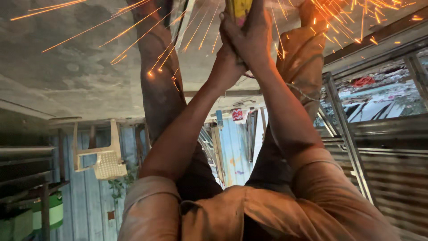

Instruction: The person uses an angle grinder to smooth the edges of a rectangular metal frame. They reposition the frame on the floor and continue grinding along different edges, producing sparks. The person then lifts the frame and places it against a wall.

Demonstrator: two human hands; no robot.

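hands (243,38) in tight grip on yellow tool (238,9) at frame edge, sparks (133,31) around

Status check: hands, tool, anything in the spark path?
Left hand and right hand both clamped on yellow power tool. Sparks spraying over concrete floor. Own trouser legs close on either side of the spray.

yellow tool (237,9), orange sparks (133,31) (white chair (104,156), green tub (54,209)).
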